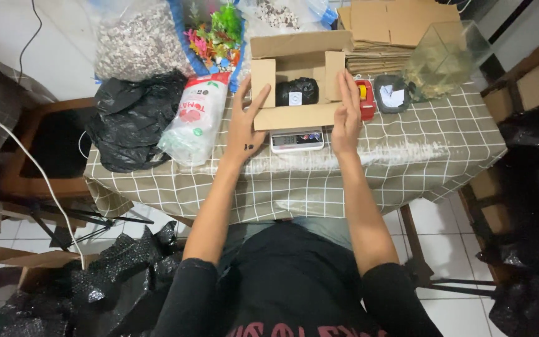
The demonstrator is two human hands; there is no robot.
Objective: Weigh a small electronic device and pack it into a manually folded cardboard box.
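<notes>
While sitting on a digital scale (297,140) on the checked tablecloth (407,168), open cardboard box (297,78) holding a black wrapped bundle (297,92), left hand (244,122) and right hand (347,115) lying flat, fingers unclenched, pressing its side flaps, stacked cardboard (394,25) lying beyond.

The surface (407,162) wears a checked cloth. A digital scale (297,140) sits between the hands, under an open cardboard box (294,115). Left of the left hand (244,128) lie a white bag (196,118) and black plastic (132,122); right of the right hand (346,118), a glass tank (447,59).
</notes>
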